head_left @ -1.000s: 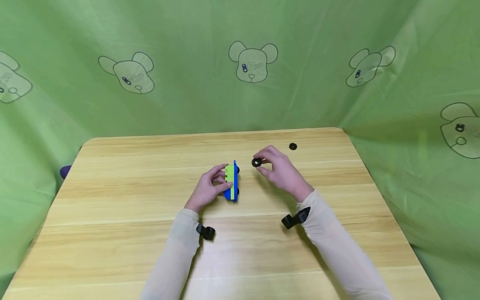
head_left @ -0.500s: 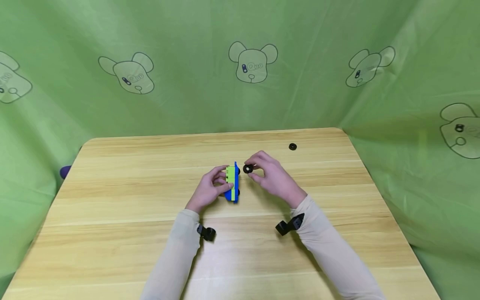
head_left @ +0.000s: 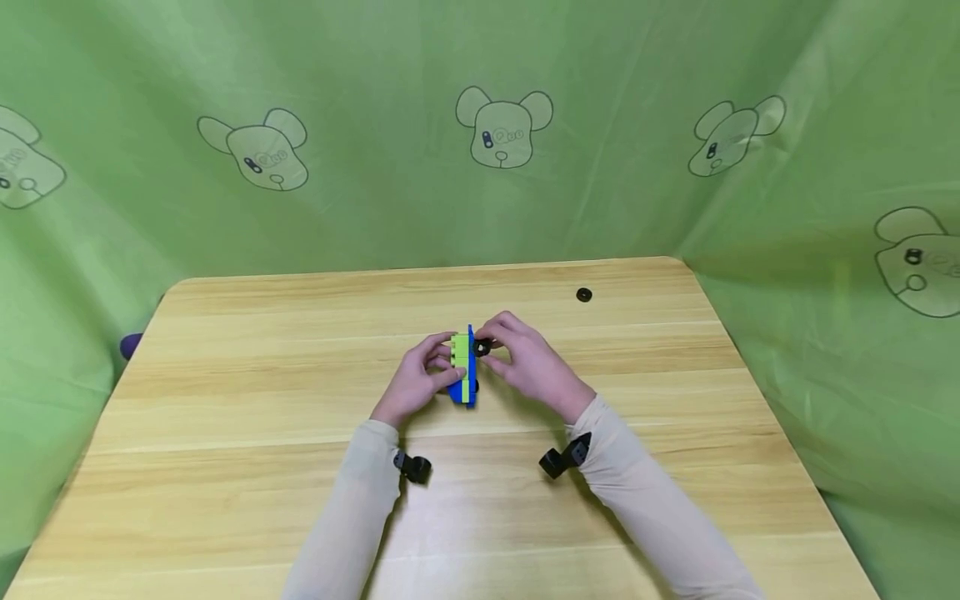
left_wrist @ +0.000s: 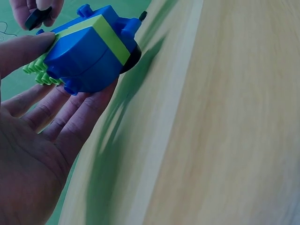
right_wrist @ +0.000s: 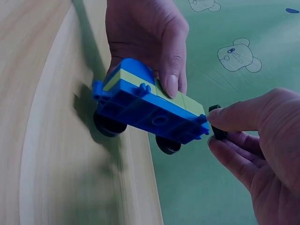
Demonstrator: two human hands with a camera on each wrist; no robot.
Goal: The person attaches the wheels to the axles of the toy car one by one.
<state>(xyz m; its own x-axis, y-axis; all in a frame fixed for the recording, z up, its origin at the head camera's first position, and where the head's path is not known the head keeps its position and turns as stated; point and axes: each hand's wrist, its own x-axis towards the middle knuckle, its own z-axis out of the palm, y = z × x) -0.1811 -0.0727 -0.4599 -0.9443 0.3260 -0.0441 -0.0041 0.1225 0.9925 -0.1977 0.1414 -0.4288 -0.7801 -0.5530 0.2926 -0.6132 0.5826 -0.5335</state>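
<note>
Blue and lime-green, the toy brick car (head_left: pixel 463 367) is tipped on its side above the table, its blue underside facing right. My left hand (head_left: pixel 412 379) grips it, thumb on one side and fingers on the other. In the right wrist view, two black wheels sit along the car's lower edge, and blue axle stubs (right_wrist: pixel 144 89) stick out bare along its upper edge. My right hand (head_left: pixel 528 362) pinches a loose black wheel (right_wrist: pixel 217 123) between thumb and fingers, close beside the far end of the car. Whether wheel and stub touch, I cannot tell.
Another black wheel (head_left: pixel 584 295) lies flat toward the back right of the wooden table (head_left: pixel 247 500). Green curtains (head_left: pixel 375 192) with bear-head drawings hang behind and at both sides. A purple object (head_left: pixel 131 344) shows beyond the table's left edge.
My right hand has moved left and slightly nearer with the wheel, bringing it up to the car's underside. The left hand and the car have stayed nearly still.
</note>
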